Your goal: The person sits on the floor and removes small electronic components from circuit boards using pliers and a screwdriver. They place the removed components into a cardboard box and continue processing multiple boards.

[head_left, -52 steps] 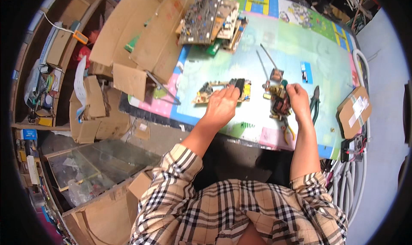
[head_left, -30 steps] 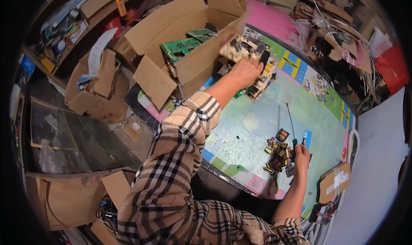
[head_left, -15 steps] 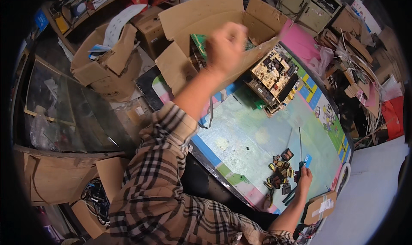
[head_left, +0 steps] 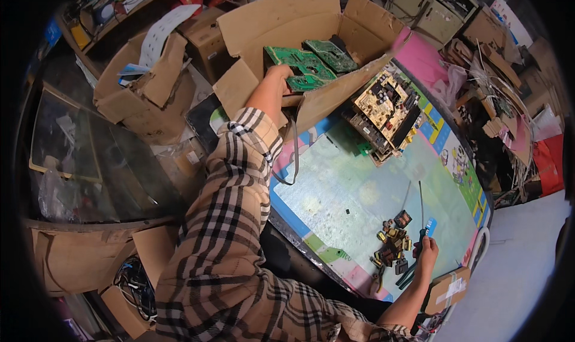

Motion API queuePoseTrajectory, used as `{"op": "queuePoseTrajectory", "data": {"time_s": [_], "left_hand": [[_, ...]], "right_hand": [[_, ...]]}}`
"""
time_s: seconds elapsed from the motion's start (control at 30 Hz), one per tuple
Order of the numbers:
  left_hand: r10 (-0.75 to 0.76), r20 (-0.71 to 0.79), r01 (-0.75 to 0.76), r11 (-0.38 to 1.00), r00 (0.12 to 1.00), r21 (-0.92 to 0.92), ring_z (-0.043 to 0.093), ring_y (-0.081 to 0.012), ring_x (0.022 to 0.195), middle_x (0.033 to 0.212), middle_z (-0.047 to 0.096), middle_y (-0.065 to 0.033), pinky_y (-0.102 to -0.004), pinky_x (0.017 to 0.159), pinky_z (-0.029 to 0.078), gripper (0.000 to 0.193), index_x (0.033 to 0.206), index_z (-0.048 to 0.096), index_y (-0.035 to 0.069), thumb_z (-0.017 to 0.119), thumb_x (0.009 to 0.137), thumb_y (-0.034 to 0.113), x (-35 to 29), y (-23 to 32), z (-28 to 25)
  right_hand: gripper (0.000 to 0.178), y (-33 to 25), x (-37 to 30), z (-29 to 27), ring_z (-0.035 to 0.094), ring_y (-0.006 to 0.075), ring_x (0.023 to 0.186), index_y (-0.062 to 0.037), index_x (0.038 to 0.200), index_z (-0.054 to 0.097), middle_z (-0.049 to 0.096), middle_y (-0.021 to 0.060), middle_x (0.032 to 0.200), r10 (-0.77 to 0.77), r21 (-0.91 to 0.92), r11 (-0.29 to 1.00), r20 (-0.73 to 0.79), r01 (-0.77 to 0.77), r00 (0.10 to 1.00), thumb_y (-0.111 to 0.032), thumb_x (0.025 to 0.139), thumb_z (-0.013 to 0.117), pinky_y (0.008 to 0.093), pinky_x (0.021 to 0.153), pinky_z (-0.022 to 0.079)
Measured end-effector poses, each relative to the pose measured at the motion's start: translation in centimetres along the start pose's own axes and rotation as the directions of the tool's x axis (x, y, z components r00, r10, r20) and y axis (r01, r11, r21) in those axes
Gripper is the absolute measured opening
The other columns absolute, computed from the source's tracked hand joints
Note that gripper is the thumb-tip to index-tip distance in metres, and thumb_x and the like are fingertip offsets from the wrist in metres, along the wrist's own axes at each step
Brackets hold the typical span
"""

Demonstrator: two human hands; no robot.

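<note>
1. The green circuit board sits in the open carton, at the end nearest the person's left arm, one of two green boards in sight there; the second green board lies just beyond it.
2. The left hand has come down from above the carton, where it was a moment ago, and now has the first board's near left edge in its fingers, closed about as far as a thin board allows. By my reading, attention has passed from the stack to the carton.
3. The tan circuit board, under the left hand a second ago, now rests alone on top of the stack of boards, beside the carton; at least two more boards show beneath it.
4. The right hand keeps its fingers wrapped round one screwdriver, shaft pointing away from the person.
5. Near that hand lie two pliers: dark green pliers and yellow-handled pliers.
6. Left of the hand is one pile of wound components, perhaps ten or more; they overlap too much for a sure count.
</note>
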State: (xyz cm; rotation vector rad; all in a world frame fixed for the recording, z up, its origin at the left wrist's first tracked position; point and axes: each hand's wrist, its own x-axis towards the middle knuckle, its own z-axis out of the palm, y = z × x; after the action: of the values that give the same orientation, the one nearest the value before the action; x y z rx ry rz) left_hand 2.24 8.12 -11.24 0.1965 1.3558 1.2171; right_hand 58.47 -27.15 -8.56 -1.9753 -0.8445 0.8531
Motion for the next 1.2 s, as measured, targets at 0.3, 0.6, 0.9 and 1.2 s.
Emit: {"op": "queuePoseTrajectory", "data": {"time_s": [0.3,0.6,0.9,1.2], "left_hand": [[0.058,0.138,-0.051,0.997,0.989,-0.055,0.065,-0.0321,0.086,0.098,0.062,-0.0146,-0.0514,0.075,0.056,0.021,0.107,0.05,0.004,0.049,0.086,-0.001,-3.5,3.7,3.5],[0.357,0.303,-0.353,0.933,0.883,-0.073,0.063,-0.0278,0.075,0.091,0.062,-0.0135,-0.0431,0.059,0.053,0.017,0.103,0.056,0.002,0.052,0.086,0.003,-16.8,12.4,4.1],[0.317,0.81,-0.604,0.795,0.494,0.057,0.066,-0.0223,0.093,0.104,0.065,-0.0158,-0.0333,0.084,0.053,0.03,0.113,0.058,-0.008,0.055,0.086,0.005,-34.5,9.9,2.0],[-0.144,0.713,-0.518,0.591,0.687,0.619,0.064,-0.0166,0.072,0.081,0.069,-0.0106,-0.0297,0.067,0.051,0.016,0.088,0.068,-0.006,0.061,0.077,0.003,-36.2,-3.6,5.5]], "right_hand": [[0.023,1.0,0.2,-0.2,0.048,0.0108,0.045,-0.004,0.086,0.052,0.056,0.0053,0.065,-0.006,-0.012,1.0,0.017,0.007,1.0,-0.025,0.095,0.05,0.0252,0.041,0.038],[0.023,2.4,0.7,-0.5,0.049,0.0109,0.046,-0.0035,0.088,0.054,0.058,0.0056,0.066,-0.071,-0.006,0.997,-0.002,0.071,0.997,-0.025,0.094,0.052,0.0258,0.041,0.038],[0.025,0.2,-1.5,0.5,0.052,0.0121,0.053,-0.0027,0.087,0.058,0.058,0.0042,0.068,-0.147,0.021,0.989,0.009,0.147,0.989,-0.026,0.093,0.052,0.0271,0.049,0.043],[0.023,2.5,-2.2,-1.3,0.05,0.0093,0.049,-0.0066,0.085,0.054,0.057,0.0024,0.064,-0.081,0.278,0.957,-0.007,0.079,0.997,-0.026,0.095,0.049,0.0245,0.043,0.037]]}}
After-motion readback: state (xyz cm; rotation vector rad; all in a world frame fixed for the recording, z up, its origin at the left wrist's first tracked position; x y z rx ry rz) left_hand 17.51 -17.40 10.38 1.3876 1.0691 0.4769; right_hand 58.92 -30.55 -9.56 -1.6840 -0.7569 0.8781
